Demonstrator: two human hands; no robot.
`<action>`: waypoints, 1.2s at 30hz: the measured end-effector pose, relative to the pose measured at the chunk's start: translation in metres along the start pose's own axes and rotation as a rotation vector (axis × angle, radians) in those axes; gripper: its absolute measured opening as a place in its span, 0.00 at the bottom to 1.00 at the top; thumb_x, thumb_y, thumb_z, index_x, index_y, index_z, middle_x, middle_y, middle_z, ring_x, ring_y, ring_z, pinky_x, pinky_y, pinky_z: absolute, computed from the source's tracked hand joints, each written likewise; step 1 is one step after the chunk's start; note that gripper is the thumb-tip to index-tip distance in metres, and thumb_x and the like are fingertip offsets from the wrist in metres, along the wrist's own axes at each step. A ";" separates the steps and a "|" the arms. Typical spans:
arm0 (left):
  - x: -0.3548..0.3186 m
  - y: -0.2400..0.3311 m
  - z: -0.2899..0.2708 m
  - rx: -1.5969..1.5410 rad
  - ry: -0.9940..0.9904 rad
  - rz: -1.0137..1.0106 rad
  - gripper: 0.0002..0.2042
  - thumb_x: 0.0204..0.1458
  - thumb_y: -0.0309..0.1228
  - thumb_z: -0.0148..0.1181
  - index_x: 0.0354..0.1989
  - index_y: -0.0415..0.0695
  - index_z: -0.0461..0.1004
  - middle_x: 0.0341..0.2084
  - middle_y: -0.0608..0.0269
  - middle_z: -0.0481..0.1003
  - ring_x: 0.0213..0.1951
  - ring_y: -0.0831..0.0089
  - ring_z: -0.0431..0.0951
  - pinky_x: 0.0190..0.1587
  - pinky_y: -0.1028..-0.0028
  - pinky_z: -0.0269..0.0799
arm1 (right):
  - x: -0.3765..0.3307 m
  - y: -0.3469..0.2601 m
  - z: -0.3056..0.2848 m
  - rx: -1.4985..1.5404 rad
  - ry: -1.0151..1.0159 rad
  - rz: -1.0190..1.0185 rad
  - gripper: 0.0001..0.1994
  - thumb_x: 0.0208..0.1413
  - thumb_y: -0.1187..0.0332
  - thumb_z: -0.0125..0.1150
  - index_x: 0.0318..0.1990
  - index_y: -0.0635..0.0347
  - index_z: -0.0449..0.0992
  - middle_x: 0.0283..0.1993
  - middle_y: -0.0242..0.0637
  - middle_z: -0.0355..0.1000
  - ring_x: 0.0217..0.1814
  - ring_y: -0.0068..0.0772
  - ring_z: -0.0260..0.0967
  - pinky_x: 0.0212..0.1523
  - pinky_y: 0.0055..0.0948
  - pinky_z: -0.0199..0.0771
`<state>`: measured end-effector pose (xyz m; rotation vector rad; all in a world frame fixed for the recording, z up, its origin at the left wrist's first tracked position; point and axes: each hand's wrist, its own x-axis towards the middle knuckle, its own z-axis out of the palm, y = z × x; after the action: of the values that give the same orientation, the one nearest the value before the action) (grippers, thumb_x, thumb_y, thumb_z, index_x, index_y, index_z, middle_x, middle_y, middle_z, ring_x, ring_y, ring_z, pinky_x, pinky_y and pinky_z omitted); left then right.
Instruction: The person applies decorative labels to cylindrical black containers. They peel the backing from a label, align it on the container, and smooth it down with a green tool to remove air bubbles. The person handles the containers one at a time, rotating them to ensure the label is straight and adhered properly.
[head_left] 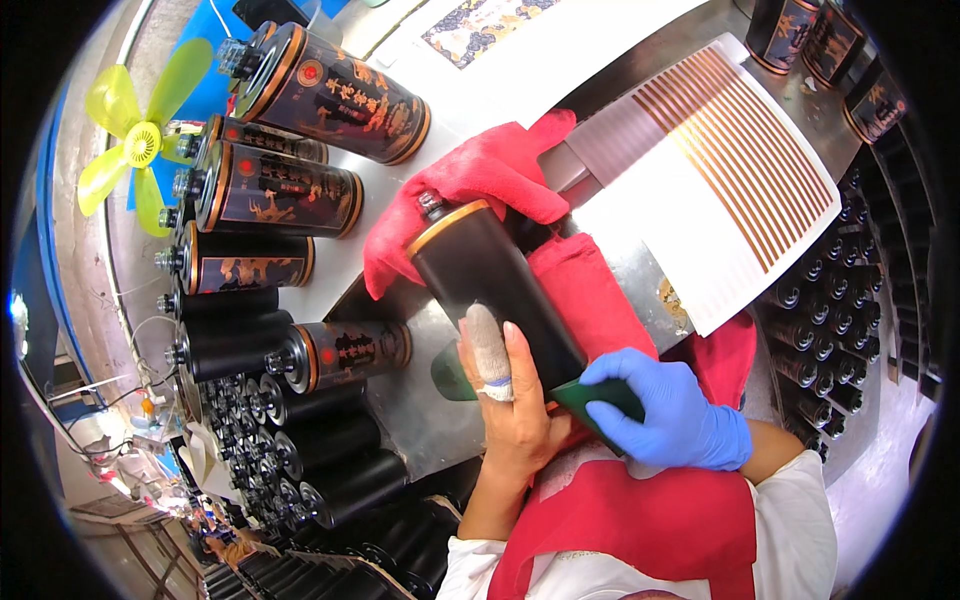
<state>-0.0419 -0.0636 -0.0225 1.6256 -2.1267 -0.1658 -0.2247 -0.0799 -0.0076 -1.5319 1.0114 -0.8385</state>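
A plain black bottle with a gold rim and clear stopper lies tilted on a red cloth, its neck pointing away from me. My left hand, wearing a pale fabric cover on one finger, grips the bottle near its base from the left. In a blue glove, my right hand pinches a dark green flat scraper between thumb and fingers, right beside the bottle's base. Another green piece shows left of the bottle, mostly hidden.
A white sheet with gold strips lies at the right. Decorated bottles stand along the left, above plain black bottles. A yellow-green fan is at far left. Racks of black bottles stand at the right.
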 end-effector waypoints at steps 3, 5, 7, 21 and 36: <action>-0.014 -0.013 0.009 -0.367 0.016 -0.089 0.52 0.41 0.26 0.68 0.67 0.28 0.33 0.59 0.36 0.59 0.60 0.53 0.64 0.61 0.67 0.57 | -0.003 0.023 -0.005 0.100 0.107 0.156 0.14 0.53 0.71 0.59 0.47 0.60 0.68 0.39 0.42 0.73 0.38 0.34 0.75 0.39 0.28 0.74; -0.027 -0.025 0.018 -0.609 0.023 -0.172 0.52 0.43 0.27 0.69 0.67 0.28 0.32 0.59 0.38 0.59 0.59 0.54 0.66 0.60 0.68 0.58 | -0.004 0.026 -0.009 0.070 0.110 0.235 0.14 0.53 0.71 0.59 0.47 0.60 0.67 0.40 0.42 0.72 0.40 0.31 0.74 0.42 0.28 0.73; -0.031 -0.033 0.021 -0.656 0.025 -0.230 0.52 0.43 0.27 0.70 0.67 0.29 0.32 0.59 0.41 0.60 0.57 0.56 0.68 0.58 0.68 0.61 | -0.006 0.033 -0.010 -0.007 0.130 0.145 0.14 0.53 0.71 0.59 0.47 0.61 0.67 0.40 0.42 0.73 0.40 0.30 0.74 0.42 0.28 0.73; -0.028 -0.027 0.013 -0.678 0.014 -0.249 0.51 0.41 0.20 0.66 0.67 0.30 0.30 0.55 0.45 0.66 0.56 0.57 0.69 0.59 0.67 0.60 | -0.008 0.012 -0.009 0.044 0.152 0.161 0.15 0.52 0.74 0.60 0.47 0.62 0.68 0.38 0.41 0.74 0.39 0.26 0.74 0.40 0.26 0.74; -0.027 -0.045 0.022 -0.594 -0.005 -0.128 0.43 0.51 0.22 0.55 0.66 0.28 0.27 0.55 0.43 0.66 0.54 0.55 0.72 0.58 0.68 0.62 | -0.008 0.027 -0.010 0.152 0.082 0.257 0.14 0.52 0.76 0.59 0.46 0.62 0.68 0.41 0.33 0.69 0.45 0.20 0.67 0.46 0.22 0.69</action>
<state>-0.0055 -0.0554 -0.0658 1.3887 -1.7392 -0.7621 -0.2414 -0.0789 -0.0326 -1.2178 1.1498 -0.7810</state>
